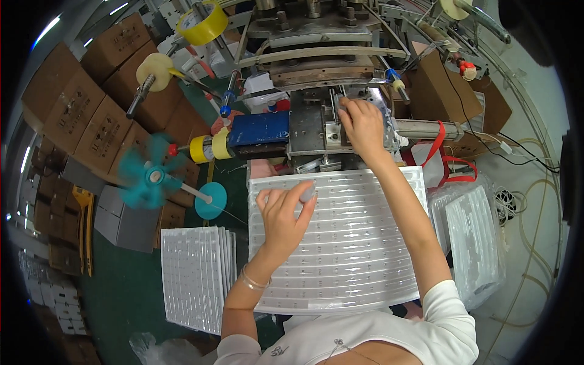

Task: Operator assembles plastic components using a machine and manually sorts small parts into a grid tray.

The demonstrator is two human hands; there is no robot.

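Between the thumb and forefinger of my left hand (283, 213) is a small grey rounded piece (308, 193). That hand hovers over a large white ribbed tray (340, 267), whose rows hold many small parts. My right hand (364, 126) reaches forward to the metal fixture (310, 125) on the press bed. Its fingers are bent and pressed around something by the fixture's upright bars, and they partly hide it. A small greyish surface (341, 108) shows at the fingertips, too little to name.
The heavy press (322, 55) stands just beyond my hands. A blue block (260, 128) and yellow tape rolls (199, 149) are left of it. A turquoise fan (155, 176) spins further left. More trays (194, 274) stand left; plastic-wrapped ones (474, 243) stand right. Cartons (79, 109) pile up behind the fan.
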